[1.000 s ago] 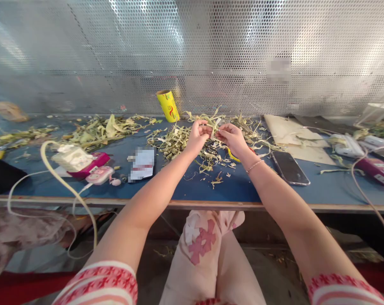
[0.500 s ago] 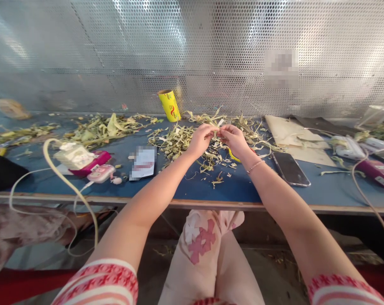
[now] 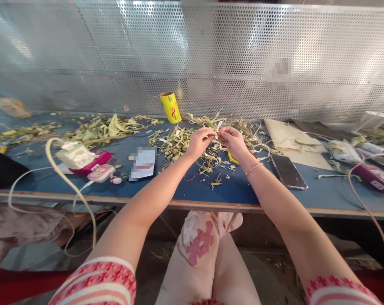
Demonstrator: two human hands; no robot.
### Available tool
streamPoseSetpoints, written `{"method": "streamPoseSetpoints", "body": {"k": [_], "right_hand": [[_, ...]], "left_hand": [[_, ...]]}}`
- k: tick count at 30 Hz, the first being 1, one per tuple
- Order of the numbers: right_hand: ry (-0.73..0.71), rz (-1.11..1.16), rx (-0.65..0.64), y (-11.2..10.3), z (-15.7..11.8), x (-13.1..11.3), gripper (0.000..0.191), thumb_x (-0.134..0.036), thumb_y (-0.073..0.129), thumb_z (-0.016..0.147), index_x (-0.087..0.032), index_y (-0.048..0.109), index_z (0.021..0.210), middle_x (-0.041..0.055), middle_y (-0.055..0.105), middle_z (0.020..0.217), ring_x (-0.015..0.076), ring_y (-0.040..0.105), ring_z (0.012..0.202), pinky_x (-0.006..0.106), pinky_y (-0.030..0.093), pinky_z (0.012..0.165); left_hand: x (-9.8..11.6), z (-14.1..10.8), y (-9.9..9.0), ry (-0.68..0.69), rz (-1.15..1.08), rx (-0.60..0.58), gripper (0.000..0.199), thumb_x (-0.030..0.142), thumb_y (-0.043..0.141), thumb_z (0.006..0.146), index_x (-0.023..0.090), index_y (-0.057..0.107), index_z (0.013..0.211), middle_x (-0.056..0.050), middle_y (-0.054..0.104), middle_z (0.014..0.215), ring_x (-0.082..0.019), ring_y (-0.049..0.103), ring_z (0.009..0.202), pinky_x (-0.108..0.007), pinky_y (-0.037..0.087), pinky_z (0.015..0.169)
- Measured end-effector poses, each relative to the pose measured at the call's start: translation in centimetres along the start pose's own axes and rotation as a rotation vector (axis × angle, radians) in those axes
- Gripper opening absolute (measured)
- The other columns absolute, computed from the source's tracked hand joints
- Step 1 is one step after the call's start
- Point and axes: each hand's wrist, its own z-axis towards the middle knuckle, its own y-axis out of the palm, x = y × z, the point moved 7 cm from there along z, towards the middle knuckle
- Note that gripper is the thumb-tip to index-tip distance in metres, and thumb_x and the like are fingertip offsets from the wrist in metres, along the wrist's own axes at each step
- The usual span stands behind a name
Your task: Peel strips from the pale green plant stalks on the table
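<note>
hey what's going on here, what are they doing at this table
A person is handling a small pale plant strip with the fingertips of both hands, the left hand and right hand held close together. They are above a loose heap of dry-looking plant pieces on the blue table. A yellow tube stands behind the heap, and a phone lies beside the right forearm.
</note>
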Motion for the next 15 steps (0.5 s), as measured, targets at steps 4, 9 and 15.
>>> {"method": "streamPoseSetpoints", "body": {"k": [4, 9, 15], "right_hand": [[-0.054, -0.087, -0.005, 0.1, 0.0, -0.2, 0.021, -0.029, 0.073, 0.063, -0.021, 0.059, 0.075, -0.0037, 0.064, 0.070, 0.0082, 0.061, 0.067, 0.021, 0.051, 0.063], [-0.172, -0.282, -0.020, 0.3, 0.2, -0.3, 0.014, -0.027, 0.067, 0.068, -0.021, 0.061, 0.080, -0.0002, 0.067, 0.077, 0.0137, 0.065, 0.077, 0.027, 0.052, 0.069], [-0.544, -0.880, -0.118, 2.0, -0.8, -1.6, 0.024, -0.011, 0.052, 0.076, -0.022, 0.070, 0.088, 0.0054, 0.069, 0.087, 0.0182, 0.063, 0.082, 0.036, 0.050, 0.082]], "left_hand": [[-0.4, 0.0, -0.1, -0.050, -0.054, 0.042, 0.008, 0.026, 0.063, 0.080, 0.020, 0.068, 0.078, -0.004, 0.064, 0.087, -0.012, 0.060, 0.079, -0.023, 0.048, 0.061], [-2.1, -0.2, 0.2, -0.249, -0.231, 0.107, 0.014, 0.032, 0.062, 0.080, 0.018, 0.062, 0.079, -0.003, 0.059, 0.087, -0.011, 0.058, 0.070, -0.024, 0.049, 0.058], [-4.3, -0.9, 1.0, -0.557, -0.434, 0.159, 0.016, 0.031, 0.062, 0.080, 0.017, 0.055, 0.075, 0.002, 0.054, 0.061, -0.009, 0.054, 0.058, -0.025, 0.047, 0.064]]}}
